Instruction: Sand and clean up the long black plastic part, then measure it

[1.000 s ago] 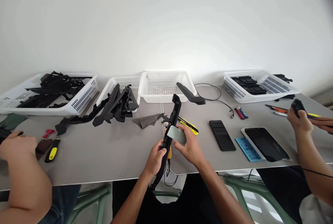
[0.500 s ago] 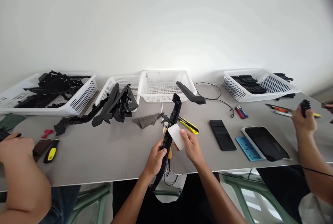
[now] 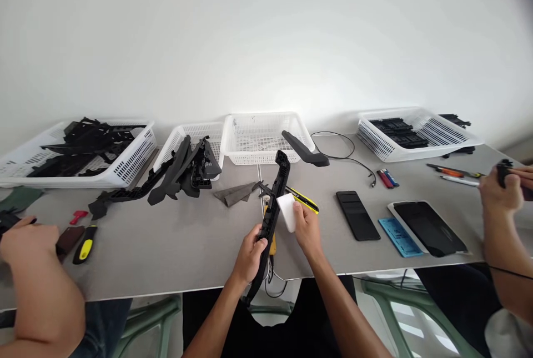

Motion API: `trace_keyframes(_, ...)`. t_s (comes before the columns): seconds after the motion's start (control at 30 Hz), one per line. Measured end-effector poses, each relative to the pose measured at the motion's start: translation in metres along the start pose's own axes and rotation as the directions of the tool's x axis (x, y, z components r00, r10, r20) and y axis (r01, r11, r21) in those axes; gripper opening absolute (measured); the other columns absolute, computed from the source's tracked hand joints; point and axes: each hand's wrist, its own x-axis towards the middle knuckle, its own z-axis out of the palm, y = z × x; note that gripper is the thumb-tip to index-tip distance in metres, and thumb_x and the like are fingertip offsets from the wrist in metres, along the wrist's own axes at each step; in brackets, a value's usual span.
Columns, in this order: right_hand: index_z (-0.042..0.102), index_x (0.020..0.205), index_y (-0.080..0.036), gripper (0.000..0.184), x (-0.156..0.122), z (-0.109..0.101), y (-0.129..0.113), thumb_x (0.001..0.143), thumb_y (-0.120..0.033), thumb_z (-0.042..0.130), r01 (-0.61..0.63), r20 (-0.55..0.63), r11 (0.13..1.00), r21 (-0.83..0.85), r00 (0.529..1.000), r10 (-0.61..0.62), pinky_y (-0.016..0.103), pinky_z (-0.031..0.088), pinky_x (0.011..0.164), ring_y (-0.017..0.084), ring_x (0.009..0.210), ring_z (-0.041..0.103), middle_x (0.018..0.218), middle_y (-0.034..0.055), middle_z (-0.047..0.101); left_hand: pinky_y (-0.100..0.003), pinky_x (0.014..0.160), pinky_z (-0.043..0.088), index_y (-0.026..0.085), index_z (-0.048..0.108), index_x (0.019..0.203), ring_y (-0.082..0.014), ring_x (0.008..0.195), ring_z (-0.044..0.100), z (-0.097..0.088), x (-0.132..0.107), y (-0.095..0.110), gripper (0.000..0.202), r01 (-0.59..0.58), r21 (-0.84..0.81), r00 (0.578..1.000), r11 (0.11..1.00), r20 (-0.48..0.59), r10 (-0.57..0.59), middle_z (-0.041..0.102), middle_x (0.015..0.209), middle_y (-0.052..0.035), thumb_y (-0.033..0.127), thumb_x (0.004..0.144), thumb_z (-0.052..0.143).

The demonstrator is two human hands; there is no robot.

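Note:
My left hand (image 3: 251, 252) is closed around the lower half of a long black plastic trim part (image 3: 273, 205), which stands tilted over the table edge. Between the thumb and fingers of my right hand (image 3: 307, 227) is a flat white rounded pad (image 3: 287, 211), its face beside the trim part; whether they touch I cannot tell. Behind my right hand lies a yellow and black box cutter (image 3: 306, 201). A yellow-handled tool (image 3: 272, 245) with a cord lies partly hidden behind the trim part. A grey cloth (image 3: 234, 194) rests to the left.
A white basket (image 3: 262, 157) stands at the back, a black trim piece (image 3: 303, 150) leaning on its rim. Left of it, another basket (image 3: 216, 127) holds several black parts. A black phone (image 3: 357, 215) lies right. Co-workers' hands (image 3: 29, 244) (image 3: 501, 191) work at both sides.
My right hand has shifted the white pad slightly right, off the front of the black trim part. My left hand keeps its grip. The right co-worker's hand has moved right.

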Motion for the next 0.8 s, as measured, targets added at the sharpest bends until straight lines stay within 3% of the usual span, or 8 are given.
trace_keyframes(0.17,0.045,0.069,-0.026,0.058,0.0018,-0.0012,0.0061,0.101,-0.074,0.051,0.038,0.034,0.998,-0.041,0.999,-0.036,0.03,0.028,0.054,0.017,0.06,0.039,0.063,-0.002,0.045,-0.029,0.068,0.043,0.019,0.069,0.11,-0.0175,0.074,0.05,0.0003,0.0002,0.0009,0.026,-0.004,0.017,1.0,1.0,0.002,0.004,0.056,0.083,-0.0001,0.037,0.096,0.056)
trace_keyframes(0.3,0.045,0.073,-0.026,0.058,0.0029,-0.0017,0.009,0.106,-0.073,0.04,0.05,-0.041,0.997,-0.066,0.998,-0.053,0.031,0.03,0.058,0.019,0.064,0.041,0.067,-0.0006,0.048,-0.028,0.067,0.044,0.019,0.068,0.109,-0.0171,0.072,0.05,0.0007,0.0006,0.0038,0.026,0.007,0.017,1.0,1.0,0.01,-0.007,0.056,0.082,0.0004,0.038,0.096,0.055)
trace_keyframes(0.47,0.048,0.07,-0.025,0.058,0.0035,0.0006,0.0083,0.105,-0.073,0.046,0.071,0.016,0.994,-0.08,0.997,-0.07,0.031,0.03,0.056,0.018,0.062,0.043,0.064,-0.0013,0.05,-0.028,0.066,0.045,0.019,0.069,0.108,-0.0176,0.073,0.052,0.0018,0.0009,0.0066,0.026,-0.013,0.028,1.0,1.0,0.002,0.013,0.056,0.081,0.0005,0.038,0.093,0.058)
trace_keyframes(0.6,0.044,0.073,-0.026,0.059,0.005,0.0026,0.007,0.107,-0.073,0.037,0.062,-0.053,0.993,-0.096,0.996,-0.067,0.032,0.029,0.058,0.018,0.063,0.04,0.066,-0.0015,0.048,-0.027,0.063,0.044,0.02,0.067,0.104,-0.0161,0.068,0.048,0.0026,0.0005,0.0068,0.024,0.009,0.026,1.0,1.0,0.005,-0.009,0.054,0.079,0.0013,0.039,0.095,0.057)
trace_keyframes(0.73,0.048,0.071,-0.025,0.059,0.0035,0.0052,0.0064,0.105,-0.074,0.045,0.072,0.028,0.992,-0.105,0.997,-0.07,0.032,0.029,0.057,0.018,0.061,0.043,0.064,-0.0019,0.05,-0.028,0.067,0.045,0.019,0.068,0.107,-0.0178,0.073,0.05,0.0027,0.0005,0.0068,0.025,-0.012,0.033,1.0,0.999,0.014,0.012,0.055,0.08,0.0004,0.038,0.094,0.057)
trace_keyframes(0.8,0.047,0.071,-0.026,0.06,0.0038,0.0056,0.0065,0.105,-0.074,0.042,0.067,0.008,0.991,-0.114,0.998,-0.067,0.032,0.029,0.058,0.019,0.062,0.043,0.064,-0.0014,0.05,-0.028,0.066,0.043,0.019,0.068,0.107,-0.0174,0.072,0.049,0.0026,0.0003,0.0069,0.025,-0.005,0.045,1.0,0.999,0.016,0.004,0.054,0.079,0.0008,0.038,0.095,0.056)
